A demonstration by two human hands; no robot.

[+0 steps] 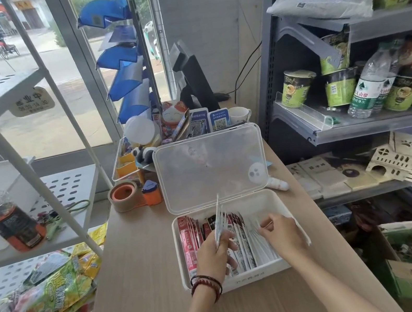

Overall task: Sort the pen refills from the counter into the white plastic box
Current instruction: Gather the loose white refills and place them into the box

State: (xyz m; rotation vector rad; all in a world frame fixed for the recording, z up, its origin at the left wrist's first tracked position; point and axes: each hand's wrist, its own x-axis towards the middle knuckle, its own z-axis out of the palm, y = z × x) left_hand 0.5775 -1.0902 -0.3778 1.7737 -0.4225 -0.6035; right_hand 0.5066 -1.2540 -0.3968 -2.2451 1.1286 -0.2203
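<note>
the white plastic box [261,275] is sitting open on the counter [143,276]. the filed refills [244,245] inside are lying with long axes running from its near wall to its far wall. above the box's left half the left hand [212,253] is gripping a bundle of pen refills [218,222] that is pointing up and away, while the right hand [281,232], fingers curled, is pinching white packs in the right half.

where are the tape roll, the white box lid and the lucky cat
tape roll [123,206]: head view, on its brown outer side
white box lid [210,166]: head view, middle of the raised clear panel
lucky cat [173,112]: head view, on its head
</note>
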